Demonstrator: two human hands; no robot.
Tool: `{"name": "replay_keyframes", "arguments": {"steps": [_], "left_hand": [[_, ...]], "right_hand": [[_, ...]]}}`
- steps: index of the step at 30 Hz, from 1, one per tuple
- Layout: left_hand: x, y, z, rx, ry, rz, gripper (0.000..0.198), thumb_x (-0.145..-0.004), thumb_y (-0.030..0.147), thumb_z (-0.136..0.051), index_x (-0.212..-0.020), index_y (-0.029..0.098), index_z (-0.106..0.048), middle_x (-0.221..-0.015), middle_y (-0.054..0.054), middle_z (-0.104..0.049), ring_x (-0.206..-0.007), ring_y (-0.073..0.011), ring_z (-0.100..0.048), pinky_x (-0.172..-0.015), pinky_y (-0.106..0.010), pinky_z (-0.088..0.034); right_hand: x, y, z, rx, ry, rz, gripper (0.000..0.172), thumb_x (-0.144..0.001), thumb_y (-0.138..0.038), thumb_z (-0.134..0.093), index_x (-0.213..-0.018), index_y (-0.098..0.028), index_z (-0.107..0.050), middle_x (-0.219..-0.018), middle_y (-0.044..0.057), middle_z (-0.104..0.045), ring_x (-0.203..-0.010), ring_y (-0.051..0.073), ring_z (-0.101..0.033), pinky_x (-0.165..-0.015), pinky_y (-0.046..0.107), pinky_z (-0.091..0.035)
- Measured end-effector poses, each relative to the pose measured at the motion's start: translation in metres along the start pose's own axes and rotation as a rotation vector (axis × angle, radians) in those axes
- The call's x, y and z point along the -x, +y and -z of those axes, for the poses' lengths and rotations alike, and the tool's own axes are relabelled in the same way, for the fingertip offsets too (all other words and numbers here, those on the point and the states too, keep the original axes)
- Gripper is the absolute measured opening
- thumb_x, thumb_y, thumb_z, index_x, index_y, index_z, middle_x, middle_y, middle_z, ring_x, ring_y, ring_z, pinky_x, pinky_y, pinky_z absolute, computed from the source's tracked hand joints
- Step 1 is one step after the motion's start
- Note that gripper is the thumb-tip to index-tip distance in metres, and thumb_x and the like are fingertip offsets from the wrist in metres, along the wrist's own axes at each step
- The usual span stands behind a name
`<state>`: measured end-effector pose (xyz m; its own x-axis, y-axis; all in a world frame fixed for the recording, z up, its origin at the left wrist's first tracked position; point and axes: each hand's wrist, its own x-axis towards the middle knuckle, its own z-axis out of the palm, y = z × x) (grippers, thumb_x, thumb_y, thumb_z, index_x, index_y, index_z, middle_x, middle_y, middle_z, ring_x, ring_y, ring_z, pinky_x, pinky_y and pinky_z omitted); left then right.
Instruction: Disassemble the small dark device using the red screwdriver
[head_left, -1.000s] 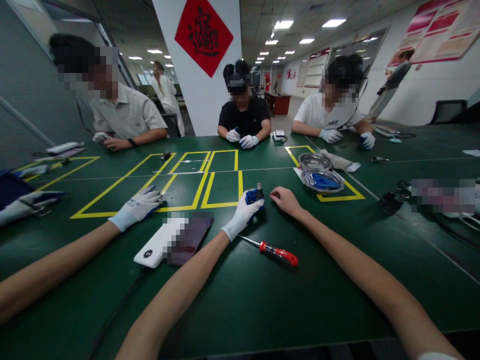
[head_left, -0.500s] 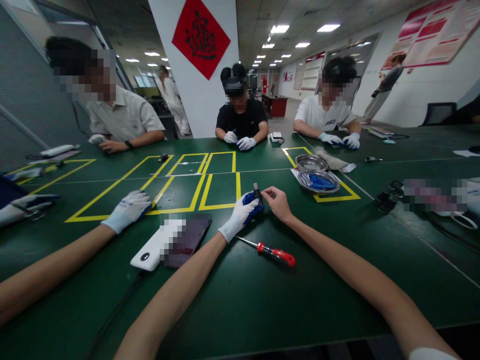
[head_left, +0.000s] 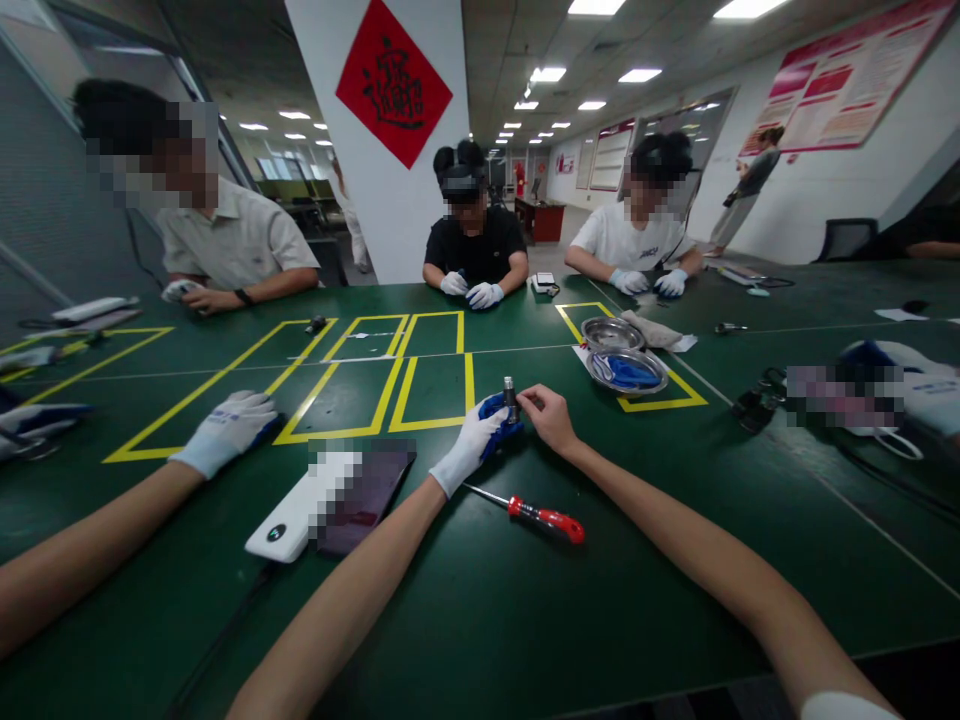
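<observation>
My left hand, in a white glove with a blue palm, is closed around a small dark cylinder with a metal top, held upright. My bare right hand is just to its right, thumb and fingertips pinched together beside the cylinder. Whatever those fingertips hold is too small to make out. Below both hands a screwdriver with a red and black handle lies on the green table, its shaft pointing at my left wrist.
A white power bank and a dark pouch lie left of my forearm. Another person's gloved hand rests at the left. Metal bowls, one holding blue cloth, stand at back right. Black clips lie farther right. Three people sit opposite.
The view has shifted slightly, so the table sits a little lower. The cylinder stands more upright in my left hand. The neighbour's gloved hand at the left has moved slightly left.
</observation>
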<state>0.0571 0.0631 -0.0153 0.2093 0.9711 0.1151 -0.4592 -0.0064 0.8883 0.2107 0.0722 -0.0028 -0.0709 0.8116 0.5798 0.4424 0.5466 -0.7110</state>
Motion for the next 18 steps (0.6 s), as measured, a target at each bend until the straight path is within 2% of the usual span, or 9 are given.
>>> {"name": "replay_keyframes", "arguments": {"steps": [8,12,18], "left_hand": [[-0.0038,-0.0014,0.0011,-0.082,0.081,-0.011,0.048,-0.060,0.035,-0.079,-0.101,0.013,-0.065,-0.098,-0.010,-0.068,-0.086,-0.0192,-0.063,-0.087,-0.036,-0.047],[-0.0067,-0.0033,0.0014,-0.048,0.081,0.000,0.047,-0.062,0.035,-0.078,-0.102,0.014,-0.064,-0.100,-0.010,-0.067,-0.087,-0.0191,-0.064,-0.088,-0.037,-0.047],[-0.0060,-0.0038,0.0014,-0.089,0.079,-0.001,0.050,-0.064,0.035,-0.076,-0.107,0.013,-0.061,-0.101,-0.011,-0.067,-0.086,-0.0192,-0.063,-0.085,-0.036,-0.048]], "right_hand": [[0.0054,-0.0032,0.0046,0.160,-0.051,0.120,0.018,-0.091,-0.028,-0.048,-0.090,-0.020,-0.064,-0.086,0.005,-0.063,-0.079,0.018,-0.060,-0.074,0.031,-0.049],[0.0063,-0.0054,0.0052,0.181,-0.079,0.146,0.018,-0.090,-0.027,-0.050,-0.099,-0.021,-0.065,-0.092,0.006,-0.064,-0.082,0.018,-0.061,-0.078,0.032,-0.050],[0.0067,-0.0047,0.0054,0.230,-0.092,0.168,0.018,-0.090,-0.024,-0.050,-0.097,-0.020,-0.066,-0.093,0.007,-0.064,-0.086,0.018,-0.061,-0.080,0.031,-0.050]]}}
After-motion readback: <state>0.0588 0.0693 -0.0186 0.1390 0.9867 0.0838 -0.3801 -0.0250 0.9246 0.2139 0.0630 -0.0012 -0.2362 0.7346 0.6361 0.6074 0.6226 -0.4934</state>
